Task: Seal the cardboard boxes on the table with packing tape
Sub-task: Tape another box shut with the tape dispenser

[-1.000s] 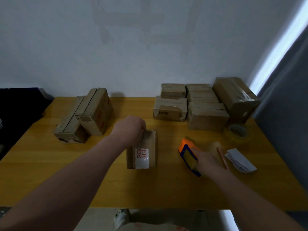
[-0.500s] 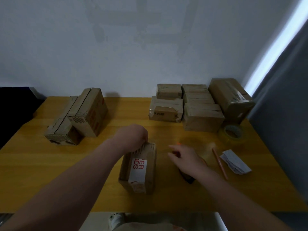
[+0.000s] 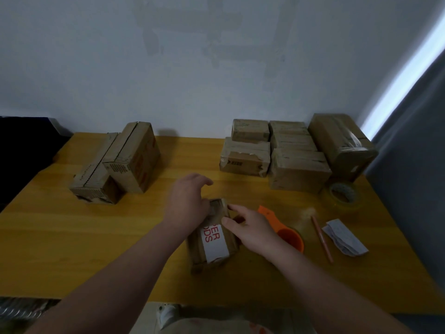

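A small cardboard box (image 3: 212, 247) with a white label in red letters lies on the yellow table (image 3: 72, 249) near its front edge. My left hand (image 3: 187, 203) grips the box's far left end. My right hand (image 3: 250, 227) holds the box's right side, thumb and fingers curled against it. An orange tape dispenser (image 3: 286, 235) lies on the table just right of my right hand, partly hidden by it. A roll of clear packing tape (image 3: 343, 195) lies flat further right.
Two boxes (image 3: 120, 165) lie at the back left. Several taped boxes (image 3: 284, 153) are stacked at the back right. A pencil (image 3: 322, 238) and folded paper (image 3: 344, 237) lie at the right. A grey curtain (image 3: 414, 141) hangs beyond the table's right edge.
My right hand let go of the orange tape dispenser and moved left onto the small box. My left hand pulled the box nearer the table's front edge.
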